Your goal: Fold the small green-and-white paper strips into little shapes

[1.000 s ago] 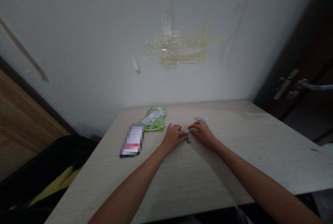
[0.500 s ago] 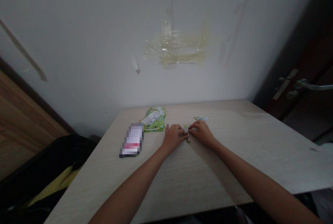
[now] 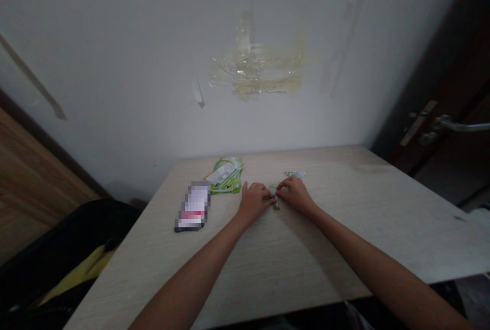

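Partly covered | narrow strip | pale green | between both hands

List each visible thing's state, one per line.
Left hand: bent over the small piece; grip unclear.
Right hand: beside the small piece; grip unclear.
Small piece: partly covered.
Green packets: piled, overlapping.
Pointed scrap: lying beyond the right hand.
Phone-like object: lying down, pixelated.
Wall tape: stuck, wrinkled.
Door: open or shut unclear.

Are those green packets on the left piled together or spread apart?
Piled together: the green packets overlap on the table, their edges showing at different angles.
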`<state>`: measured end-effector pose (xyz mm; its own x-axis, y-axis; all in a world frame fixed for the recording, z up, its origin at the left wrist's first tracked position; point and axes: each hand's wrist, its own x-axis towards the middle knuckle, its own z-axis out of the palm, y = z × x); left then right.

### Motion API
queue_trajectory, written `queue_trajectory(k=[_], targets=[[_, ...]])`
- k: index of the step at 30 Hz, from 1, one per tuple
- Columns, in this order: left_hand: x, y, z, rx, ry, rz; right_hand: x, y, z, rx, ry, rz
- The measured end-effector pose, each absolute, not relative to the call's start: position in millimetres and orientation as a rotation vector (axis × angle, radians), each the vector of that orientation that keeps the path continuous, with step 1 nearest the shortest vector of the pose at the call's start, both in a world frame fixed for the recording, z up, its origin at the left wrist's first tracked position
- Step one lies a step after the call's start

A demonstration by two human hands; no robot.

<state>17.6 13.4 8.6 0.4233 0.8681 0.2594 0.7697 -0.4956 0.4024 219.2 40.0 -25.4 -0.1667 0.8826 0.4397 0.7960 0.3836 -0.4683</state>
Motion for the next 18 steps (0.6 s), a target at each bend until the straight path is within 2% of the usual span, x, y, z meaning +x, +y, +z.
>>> queue_trajectory(k=[18], targets=[[18.0, 14.3, 6.1, 2.471, 1.45, 0.648, 234.4, 35.8, -19.7, -1.221, -2.079, 0.306]])
